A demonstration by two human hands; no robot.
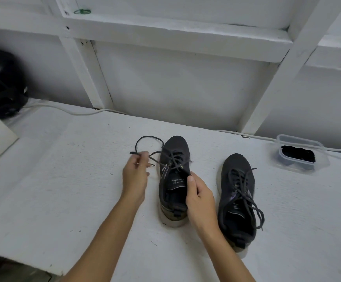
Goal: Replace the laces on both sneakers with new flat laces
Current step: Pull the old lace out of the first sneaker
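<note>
- The dark knit sneaker with a pale sole (173, 180) stands mid-worktop, its thin dark round lace (151, 140) partly loosened and looping off to its left.
- The left hand (136, 174) pinches that lace near its end; the right hand (199, 197) grips the sneaker's collar.
- The second, matching dark sneaker (237, 200) sits just beside it, laced.
- A clear plastic tub of black laces (299, 154) waits well apart on the white worktop (63, 190).
- Risk: a hard tug could snag the lace in the eyelets, or drag the shoe if the grip slackens.

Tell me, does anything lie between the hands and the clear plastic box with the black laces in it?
Yes. The second dark sneaker, its laces loose, stands on the white table between the right hand and the clear plastic box. The left hand holds the old dark lace of the other dark sneaker.
</note>
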